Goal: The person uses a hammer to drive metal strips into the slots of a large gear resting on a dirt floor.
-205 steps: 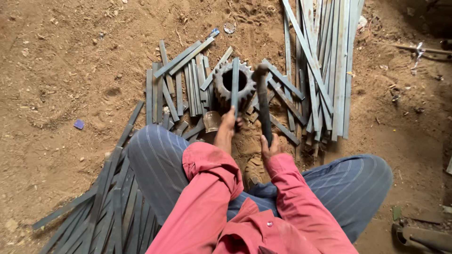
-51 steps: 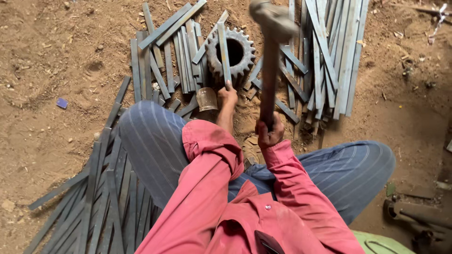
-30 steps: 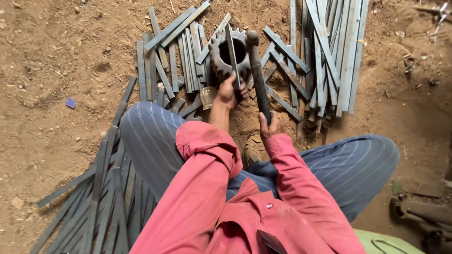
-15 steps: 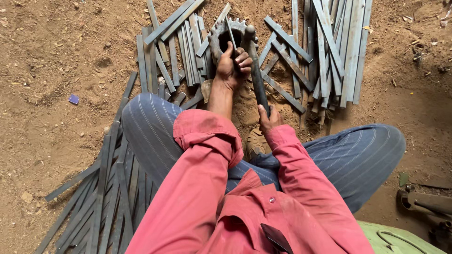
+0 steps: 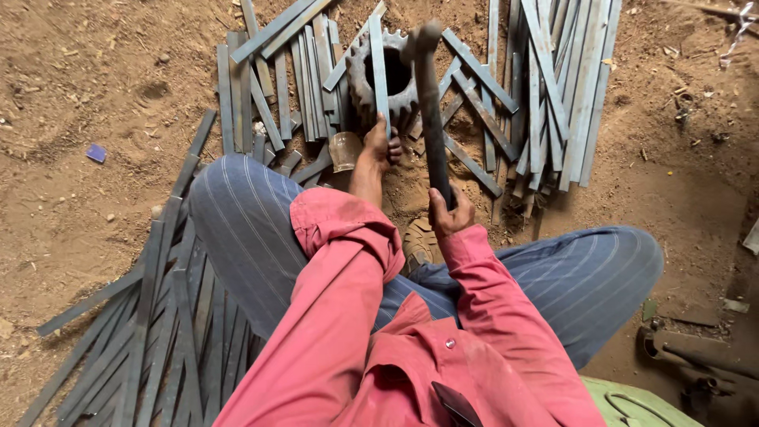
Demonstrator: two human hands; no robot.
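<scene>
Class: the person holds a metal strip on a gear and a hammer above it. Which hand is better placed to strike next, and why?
Right. The right hand grips the hammer, its head raised by the gear. The left hand is busy steadying the strip.

hammer [image 5: 429, 111] head blurred, shape unclear | metal strip [image 5: 379, 75] lower end hidden in left hand [image 5: 381, 146] | gear wheel [image 5: 385, 77] partly covered by strip + hammer | right hand [image 5: 447, 217] palm side hidden behind handle | strip pile [image 5: 545, 87] cut off at top edge | shoe [image 5: 419, 243] mostly hidden btwn legs
</scene>
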